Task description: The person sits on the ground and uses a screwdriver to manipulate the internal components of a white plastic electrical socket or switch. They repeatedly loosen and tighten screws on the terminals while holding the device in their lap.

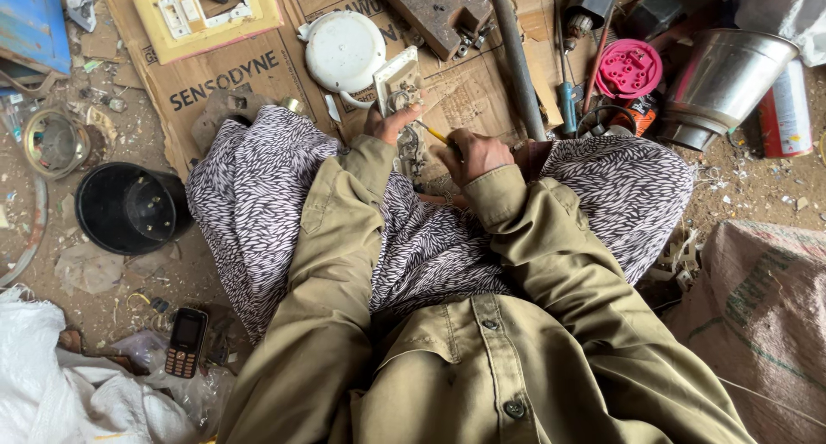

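I sit cross-legged on the ground in a patterned skirt and olive jacket. My left hand (391, 124) grips the lower edge of a cream electrical switch plate (396, 83), held upright between my knees. My right hand (475, 154) is closed around a yellow-handled screwdriver (435, 134) whose tip points left at the plate, close under my left thumb. The plate's lower part and the metal piece below it are partly hidden by my hands.
Flattened cardboard (224, 78) lies ahead with a yellow switch board (206, 14), a white round cover (344, 50), a rusty metal block (434, 9) and a grey pipe (516, 57). A pink cap (629, 68), steel bucket (727, 78), black tub (129, 207), phone (186, 341) and sacks (761, 315) surround me.
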